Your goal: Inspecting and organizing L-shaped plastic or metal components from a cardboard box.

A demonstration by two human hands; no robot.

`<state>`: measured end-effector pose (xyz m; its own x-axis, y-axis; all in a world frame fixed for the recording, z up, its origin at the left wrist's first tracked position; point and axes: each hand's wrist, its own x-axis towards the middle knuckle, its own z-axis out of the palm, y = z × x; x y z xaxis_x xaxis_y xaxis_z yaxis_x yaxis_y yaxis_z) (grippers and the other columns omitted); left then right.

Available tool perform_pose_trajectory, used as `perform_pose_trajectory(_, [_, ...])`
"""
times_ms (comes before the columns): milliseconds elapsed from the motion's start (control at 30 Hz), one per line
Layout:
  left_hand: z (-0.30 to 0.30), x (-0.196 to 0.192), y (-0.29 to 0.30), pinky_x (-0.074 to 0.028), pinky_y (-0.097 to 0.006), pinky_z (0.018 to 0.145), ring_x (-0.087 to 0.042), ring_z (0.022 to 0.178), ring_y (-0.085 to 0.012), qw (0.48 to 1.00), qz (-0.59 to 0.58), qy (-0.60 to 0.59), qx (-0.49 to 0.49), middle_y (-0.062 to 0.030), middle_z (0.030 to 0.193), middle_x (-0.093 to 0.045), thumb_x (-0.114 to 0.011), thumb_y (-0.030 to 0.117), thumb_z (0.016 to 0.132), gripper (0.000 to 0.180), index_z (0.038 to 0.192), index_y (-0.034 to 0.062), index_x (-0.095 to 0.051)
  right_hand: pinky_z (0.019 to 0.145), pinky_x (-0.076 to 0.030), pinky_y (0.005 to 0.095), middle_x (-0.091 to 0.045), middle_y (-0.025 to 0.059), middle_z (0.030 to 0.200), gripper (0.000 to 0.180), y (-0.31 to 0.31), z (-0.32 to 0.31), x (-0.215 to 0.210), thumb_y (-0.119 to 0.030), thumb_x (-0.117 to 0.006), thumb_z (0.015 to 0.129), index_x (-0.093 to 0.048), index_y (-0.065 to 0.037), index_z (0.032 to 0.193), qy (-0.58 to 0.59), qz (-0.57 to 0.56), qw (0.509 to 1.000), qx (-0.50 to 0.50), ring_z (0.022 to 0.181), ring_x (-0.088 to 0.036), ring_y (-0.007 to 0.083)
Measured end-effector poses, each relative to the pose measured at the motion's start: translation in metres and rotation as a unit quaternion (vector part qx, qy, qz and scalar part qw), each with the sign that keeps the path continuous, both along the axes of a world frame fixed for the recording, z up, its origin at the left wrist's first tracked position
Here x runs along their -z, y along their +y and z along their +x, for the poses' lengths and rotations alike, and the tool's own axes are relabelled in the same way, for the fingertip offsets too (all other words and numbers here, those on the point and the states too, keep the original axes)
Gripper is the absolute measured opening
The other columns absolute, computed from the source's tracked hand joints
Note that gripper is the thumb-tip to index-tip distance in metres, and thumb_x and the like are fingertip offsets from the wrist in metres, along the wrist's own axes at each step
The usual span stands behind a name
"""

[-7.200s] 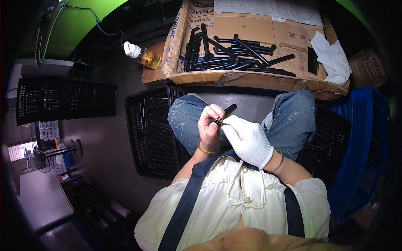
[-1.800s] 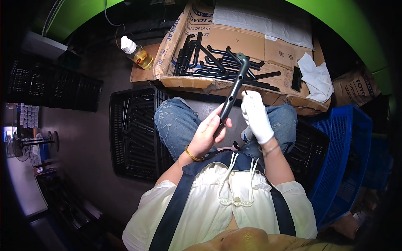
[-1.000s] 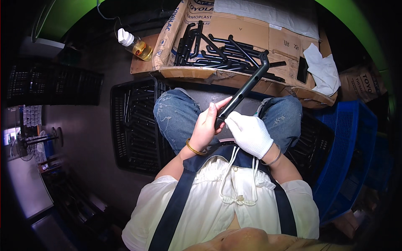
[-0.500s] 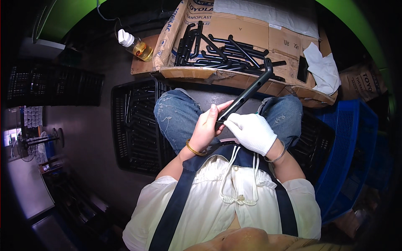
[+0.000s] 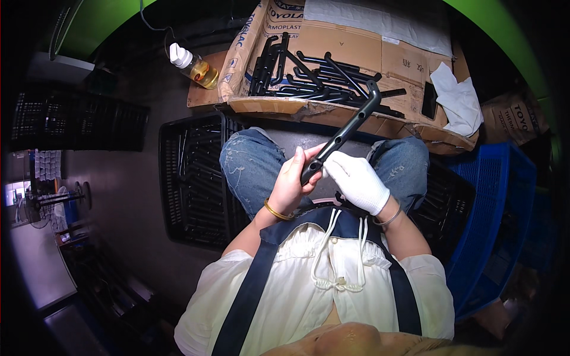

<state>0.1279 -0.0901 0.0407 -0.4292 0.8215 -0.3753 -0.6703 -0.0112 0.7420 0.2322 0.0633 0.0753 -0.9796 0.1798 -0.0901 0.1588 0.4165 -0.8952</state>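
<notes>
The left hand (image 5: 295, 181), bare, grips the lower end of a black tube (image 5: 343, 132), fingers curled around it. The right hand (image 5: 356, 180), in a white glove, closes on the same end just beside the left, the two touching. The tube slants up and away over the knees, its bent tip above the near edge of the cardboard box (image 5: 279, 105). More black tubes (image 5: 309, 80) lie in the box, with a white cloth (image 5: 456, 99) at its right edge. A bottle (image 5: 193, 64) of amber liquid stands by the box's left corner. A black crate (image 5: 193, 178) sits left of the legs, a blue crate (image 5: 502, 202) right.
</notes>
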Motion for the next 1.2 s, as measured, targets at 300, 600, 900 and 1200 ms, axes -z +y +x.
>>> perform_pose_trajectory(300, [0.021,-0.002,0.013,-0.031,-0.017,0.051,-0.036,0.057,-0.0016,0.983,-0.063,0.158,-0.071,0.0046,0.075,-0.048,-0.032,0.04,0.108,0.05,0.146,0.0101,-0.043,0.054,-0.045,0.0283,-0.058,0.0035,0.07,0.032,-0.016,-0.02,0.028,-0.029,-0.077,0.084,-0.061,-0.003,0.094,0.039,-0.115,0.962,0.245,0.06,-0.054,0.0092])
perform_pose_trajectory(600, [0.01,-0.011,0.005,-0.031,-0.017,0.052,-0.034,0.054,-0.0039,0.995,0.052,0.022,-0.085,-0.0037,0.085,-0.053,-0.033,0.036,0.107,0.052,0.151,0.0073,-0.032,0.064,-0.049,0.0401,-0.062,0.0165,0.079,0.015,-0.016,-0.003,0.027,-0.019,-0.054,0.097,-0.061,-0.006,0.099,0.087,-0.03,0.975,0.201,0.076,-0.065,0.0338])
perform_pose_trajectory(900, [0.011,-0.014,0.009,-0.029,-0.017,0.049,-0.033,0.055,-0.0018,0.988,0.004,0.122,-0.091,0.0025,0.077,-0.05,-0.029,0.038,0.108,0.051,0.149,0.0077,-0.037,0.057,-0.051,0.0371,-0.061,0.0073,0.075,0.014,-0.028,0.0,-0.007,-0.024,-0.067,0.087,-0.068,-0.009,0.088,0.122,0.174,0.97,0.119,0.064,-0.065,0.027])
perform_pose_trajectory(1200, [0.012,-0.015,0.008,-0.029,-0.017,0.05,-0.034,0.055,-0.0019,0.984,-0.005,0.154,-0.086,0.0025,0.077,-0.05,-0.027,0.039,0.108,0.053,0.148,0.0063,-0.038,0.06,-0.052,0.0362,-0.064,0.0093,0.078,0.011,-0.026,0.001,-0.011,-0.018,-0.067,0.086,-0.069,-0.007,0.087,0.097,0.174,0.974,0.106,0.067,-0.066,0.0291])
